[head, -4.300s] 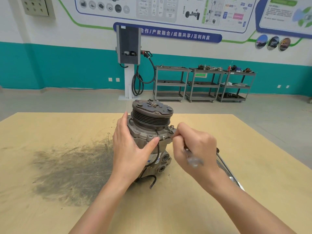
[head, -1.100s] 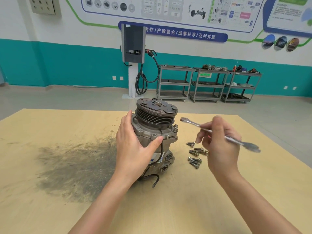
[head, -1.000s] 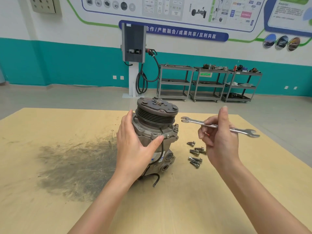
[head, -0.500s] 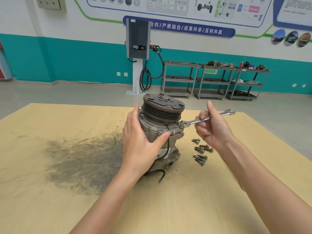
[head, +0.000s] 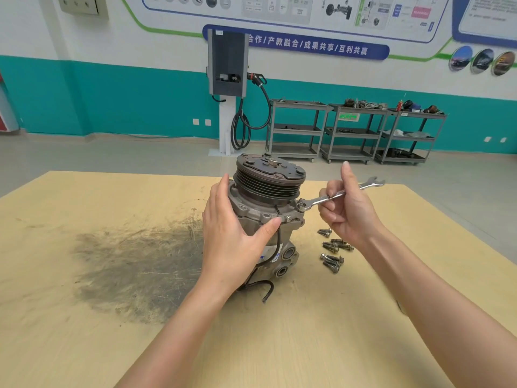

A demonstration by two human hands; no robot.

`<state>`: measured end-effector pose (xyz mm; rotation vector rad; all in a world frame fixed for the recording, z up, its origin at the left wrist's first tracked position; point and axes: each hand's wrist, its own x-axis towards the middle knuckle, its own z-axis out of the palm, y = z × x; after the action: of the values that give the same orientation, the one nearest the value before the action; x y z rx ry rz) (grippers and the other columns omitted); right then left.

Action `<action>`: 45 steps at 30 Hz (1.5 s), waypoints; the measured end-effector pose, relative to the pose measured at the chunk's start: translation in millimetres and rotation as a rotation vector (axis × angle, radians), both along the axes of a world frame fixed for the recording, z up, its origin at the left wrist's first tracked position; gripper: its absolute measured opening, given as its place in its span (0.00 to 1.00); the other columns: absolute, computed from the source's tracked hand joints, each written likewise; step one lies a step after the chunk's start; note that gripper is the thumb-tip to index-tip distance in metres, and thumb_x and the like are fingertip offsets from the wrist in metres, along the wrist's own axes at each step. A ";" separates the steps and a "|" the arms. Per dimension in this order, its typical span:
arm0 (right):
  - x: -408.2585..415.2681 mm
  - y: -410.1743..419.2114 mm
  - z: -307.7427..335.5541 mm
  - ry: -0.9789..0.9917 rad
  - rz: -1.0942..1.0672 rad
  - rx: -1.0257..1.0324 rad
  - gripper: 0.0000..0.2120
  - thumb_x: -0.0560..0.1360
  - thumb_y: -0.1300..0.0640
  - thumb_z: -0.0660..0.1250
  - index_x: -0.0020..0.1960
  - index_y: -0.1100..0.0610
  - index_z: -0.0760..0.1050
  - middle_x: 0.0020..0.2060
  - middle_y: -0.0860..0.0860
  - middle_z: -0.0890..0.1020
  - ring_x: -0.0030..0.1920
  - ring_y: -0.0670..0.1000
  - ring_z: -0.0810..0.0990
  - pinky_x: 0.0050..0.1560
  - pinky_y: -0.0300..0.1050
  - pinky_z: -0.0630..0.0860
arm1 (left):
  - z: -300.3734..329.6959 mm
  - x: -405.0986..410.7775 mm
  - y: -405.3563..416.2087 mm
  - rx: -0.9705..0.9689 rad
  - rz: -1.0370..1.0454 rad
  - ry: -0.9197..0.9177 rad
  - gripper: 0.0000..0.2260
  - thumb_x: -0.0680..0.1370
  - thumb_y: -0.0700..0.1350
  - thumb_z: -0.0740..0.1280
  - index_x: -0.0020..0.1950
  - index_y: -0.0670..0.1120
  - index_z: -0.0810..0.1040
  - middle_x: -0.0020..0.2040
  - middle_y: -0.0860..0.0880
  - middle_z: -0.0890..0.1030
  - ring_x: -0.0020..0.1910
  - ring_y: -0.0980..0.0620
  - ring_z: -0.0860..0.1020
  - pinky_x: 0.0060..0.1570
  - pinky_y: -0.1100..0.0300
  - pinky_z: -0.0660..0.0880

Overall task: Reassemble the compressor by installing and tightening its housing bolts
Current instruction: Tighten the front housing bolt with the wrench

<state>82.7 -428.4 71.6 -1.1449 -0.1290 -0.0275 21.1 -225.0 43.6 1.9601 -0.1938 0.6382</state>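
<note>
Bolts (loose) beside compressor, wrench above

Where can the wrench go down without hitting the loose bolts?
Bare tabletop lies in front of the compressor, between the forearms, and past the bolts toward the table's right edge. The crowded part is just right of the compressor, where the bolts lie under the right hand holding the wrench.

Wrench now on compressor flange.
</note>
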 end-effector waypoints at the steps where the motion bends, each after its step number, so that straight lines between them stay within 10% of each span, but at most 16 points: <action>1: -4.4 1.4 -0.8 -0.031 -0.055 -0.024 0.29 0.76 0.37 0.57 0.27 0.56 0.72 0.21 0.52 0.68 0.19 0.48 0.65 0.19 0.35 0.57 | -0.1 0.1 0.0 0.001 0.000 0.001 0.45 0.68 0.61 0.71 0.77 0.55 0.49 0.76 0.56 0.57 0.74 0.59 0.54 0.74 0.53 0.55; 6: -36.5 14.3 -9.1 -0.338 -0.412 -0.234 0.27 0.78 0.38 0.59 0.28 0.54 0.76 0.21 0.53 0.74 0.21 0.50 0.71 0.21 0.37 0.66 | -0.2 1.4 -0.5 0.002 0.004 0.010 0.45 0.68 0.62 0.71 0.77 0.55 0.49 0.76 0.55 0.57 0.75 0.56 0.54 0.74 0.50 0.56; 13: -61.4 38.6 13.7 -0.848 -0.718 -1.023 0.24 0.77 0.43 0.61 0.28 0.55 0.63 0.20 0.42 0.65 0.20 0.45 0.65 0.22 0.41 0.62 | -2.5 1.9 0.6 -0.004 0.009 0.003 0.45 0.68 0.63 0.71 0.77 0.58 0.49 0.76 0.57 0.56 0.74 0.58 0.53 0.74 0.50 0.55; 19: -59.8 21.7 27.8 -0.529 -0.501 -0.523 0.27 0.78 0.40 0.58 0.32 0.58 0.78 0.23 0.56 0.78 0.22 0.49 0.74 0.24 0.37 0.68 | -1.3 1.7 0.0 -0.005 0.000 0.017 0.45 0.68 0.63 0.71 0.76 0.58 0.48 0.76 0.57 0.56 0.75 0.57 0.53 0.75 0.49 0.55; 27: -24.1 -3.8 16.9 -0.021 -0.241 -0.186 0.28 0.82 0.41 0.52 0.35 0.60 0.72 0.23 0.55 0.71 0.21 0.50 0.70 0.17 0.34 0.60 | -0.6 0.5 0.1 0.003 0.002 0.017 0.45 0.68 0.63 0.71 0.77 0.57 0.49 0.76 0.56 0.56 0.75 0.57 0.54 0.75 0.49 0.55; 45: -11.3 -4.9 43.5 -0.368 -0.069 -0.515 0.32 0.84 0.46 0.47 0.28 0.55 0.74 0.23 0.61 0.72 0.22 0.54 0.69 0.21 0.36 0.60 | 0.0 0.8 -0.3 -0.007 -0.001 0.011 0.45 0.69 0.60 0.72 0.77 0.55 0.50 0.76 0.55 0.57 0.74 0.56 0.55 0.75 0.49 0.56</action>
<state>71.5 -433.2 115.1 -1.6506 -0.4421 -0.2805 21.9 -225.3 43.6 1.9561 -0.1861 0.6265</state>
